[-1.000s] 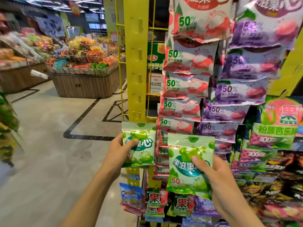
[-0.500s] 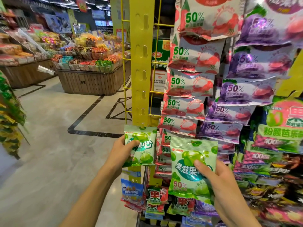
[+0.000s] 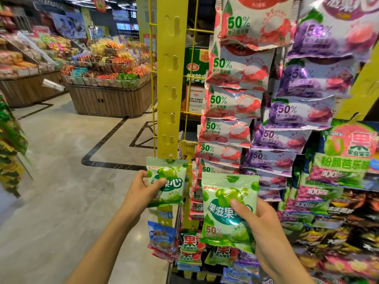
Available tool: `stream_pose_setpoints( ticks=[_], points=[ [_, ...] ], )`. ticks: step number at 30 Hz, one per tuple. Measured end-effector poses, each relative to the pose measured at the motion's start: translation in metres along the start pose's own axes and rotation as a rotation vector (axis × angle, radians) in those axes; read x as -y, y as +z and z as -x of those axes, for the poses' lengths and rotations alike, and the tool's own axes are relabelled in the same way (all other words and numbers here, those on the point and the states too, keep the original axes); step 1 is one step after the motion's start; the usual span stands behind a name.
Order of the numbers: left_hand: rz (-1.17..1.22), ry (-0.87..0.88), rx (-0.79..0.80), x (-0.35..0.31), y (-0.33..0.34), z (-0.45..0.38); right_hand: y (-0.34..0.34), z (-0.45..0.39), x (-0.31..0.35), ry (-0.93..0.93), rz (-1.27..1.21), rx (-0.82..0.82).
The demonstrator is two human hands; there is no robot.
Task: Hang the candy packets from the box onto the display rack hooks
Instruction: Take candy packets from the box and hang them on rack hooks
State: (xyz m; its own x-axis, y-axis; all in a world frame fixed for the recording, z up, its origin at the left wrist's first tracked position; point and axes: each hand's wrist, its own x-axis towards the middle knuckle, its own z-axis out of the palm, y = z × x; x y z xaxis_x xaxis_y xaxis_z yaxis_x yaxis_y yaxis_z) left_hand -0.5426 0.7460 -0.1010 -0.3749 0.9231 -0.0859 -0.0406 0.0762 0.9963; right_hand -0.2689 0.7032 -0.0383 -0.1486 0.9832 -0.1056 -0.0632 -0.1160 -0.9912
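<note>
Left packet: a green candy packet point(image 3: 167, 180) is sitting with its top edge at a hook point(image 3: 170, 157) on the yellow strip point(image 3: 171, 78), just above the left hand; it looks to be going onto that hook, though whether the hole is fully threaded is too small to tell.
Left hand: the left hand point(image 3: 141, 192) is pinching that packet, thumb across the front and fingers behind, probably steadying it so the hole meets the hook.
Right packet: a second green packet point(image 3: 227, 210) is being held upright, away from the strip, likely waiting its turn.
Right hand: the right hand point(image 3: 258, 222) is gripping it from the lower right, thumb pressing on the front, leaving the punched top free.
Beyond the right hand: columns of red-and-white packets point(image 3: 235, 103) and purple packets point(image 3: 303, 111) are hanging above it, already filling their hooks.
Below the hands: more packets point(image 3: 162, 238) are hanging lower on the rack.
Box: not in view.
</note>
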Motion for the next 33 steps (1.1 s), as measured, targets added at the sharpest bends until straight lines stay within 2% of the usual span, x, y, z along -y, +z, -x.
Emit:
stream_pose_setpoints(
  ticks=[4,8,12,18,26,33],
  points=[
    [-0.082,0.059,-0.065,0.005,-0.007,0.001,0.002,0.000,-0.001,0.001,-0.020,0.017],
    [-0.328,0.073,-0.188,0.014,-0.019,-0.008,0.004,-0.001,-0.006,0.013,-0.042,0.036],
    [-0.557,0.170,-0.131,0.029,-0.032,-0.016,0.006,-0.004,-0.013,0.031,-0.068,0.052],
    [-0.258,0.129,0.016,0.043,-0.036,-0.015,0.015,-0.009,-0.010,-0.002,-0.047,0.065],
    [-0.130,0.167,0.087,0.060,-0.036,-0.014,0.055,-0.007,0.011,-0.141,-0.043,0.007],
    [-0.113,0.205,0.128,0.074,-0.042,-0.017,0.097,-0.022,0.030,-0.211,-0.001,-0.040]
  ],
)
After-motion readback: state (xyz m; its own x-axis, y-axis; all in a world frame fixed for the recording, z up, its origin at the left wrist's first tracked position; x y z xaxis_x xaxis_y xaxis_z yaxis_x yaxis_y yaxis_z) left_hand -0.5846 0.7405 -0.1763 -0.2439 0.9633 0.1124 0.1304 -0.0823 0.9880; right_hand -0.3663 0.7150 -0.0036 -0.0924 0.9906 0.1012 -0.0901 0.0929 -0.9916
